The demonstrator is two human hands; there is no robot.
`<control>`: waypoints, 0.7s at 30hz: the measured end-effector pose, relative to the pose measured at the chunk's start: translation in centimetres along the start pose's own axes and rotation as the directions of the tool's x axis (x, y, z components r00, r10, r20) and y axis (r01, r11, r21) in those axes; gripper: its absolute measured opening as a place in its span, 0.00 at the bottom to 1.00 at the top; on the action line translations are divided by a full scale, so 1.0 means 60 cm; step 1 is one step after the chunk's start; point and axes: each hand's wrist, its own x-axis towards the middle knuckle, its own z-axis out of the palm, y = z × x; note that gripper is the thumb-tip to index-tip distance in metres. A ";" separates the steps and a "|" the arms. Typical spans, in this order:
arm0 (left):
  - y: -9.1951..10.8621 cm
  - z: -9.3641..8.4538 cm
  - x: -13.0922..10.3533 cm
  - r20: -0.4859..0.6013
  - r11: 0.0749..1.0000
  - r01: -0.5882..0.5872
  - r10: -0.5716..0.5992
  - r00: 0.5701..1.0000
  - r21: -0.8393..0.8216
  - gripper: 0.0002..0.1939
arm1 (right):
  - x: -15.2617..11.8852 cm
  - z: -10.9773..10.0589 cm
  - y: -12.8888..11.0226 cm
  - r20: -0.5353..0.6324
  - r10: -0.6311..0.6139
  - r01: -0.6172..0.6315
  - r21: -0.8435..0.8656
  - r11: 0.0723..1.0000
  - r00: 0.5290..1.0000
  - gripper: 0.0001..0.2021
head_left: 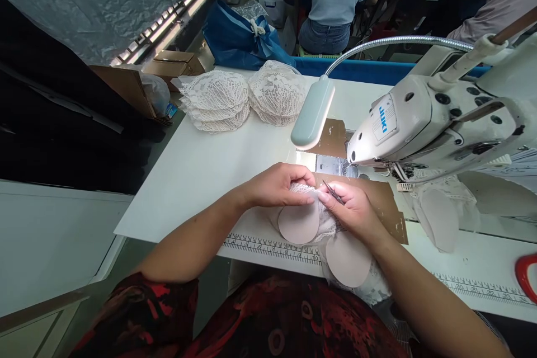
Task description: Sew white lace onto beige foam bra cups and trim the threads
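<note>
My left hand point(285, 185) is closed, with thumb and fingers pinching the top edge of a white lace bra piece point(327, 225). A smooth, pale round cup pad point(298, 225) lies on the piece below my fingers. My right hand point(350, 204) pinches the same edge close beside the left. It also holds a small pointed metal tool point(333, 193), which looks like tweezers or thread snips. A second pale cup pad point(349, 260) hangs over the table's front edge under my right wrist. Fingertips hide the exact spot where the fabric is gripped.
A white sewing machine point(403, 112) stands at right, its needle area just beyond my hands. A lamp point(314, 112) arches overhead. Stacked lace cups point(220, 98) lie at the back left. More lace pieces point(440, 212) and red-handled scissors point(526, 277) are at right. Co-workers sit beyond.
</note>
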 end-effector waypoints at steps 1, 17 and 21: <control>0.000 0.003 0.002 0.014 1.000 0.006 -0.006 1.000 -0.008 0.12 | 0.000 0.000 0.001 0.005 -0.001 0.001 0.008 1.000 1.000 0.11; -0.014 0.009 0.009 -0.019 0.912 0.155 -0.175 0.984 -0.379 0.13 | -0.009 -0.043 0.018 0.024 0.051 -0.053 0.123 0.991 0.998 0.14; -0.015 0.013 0.013 -0.001 0.927 0.149 -0.159 0.987 -0.345 0.13 | -0.005 -0.031 0.010 0.054 0.028 -0.035 0.121 0.992 0.998 0.12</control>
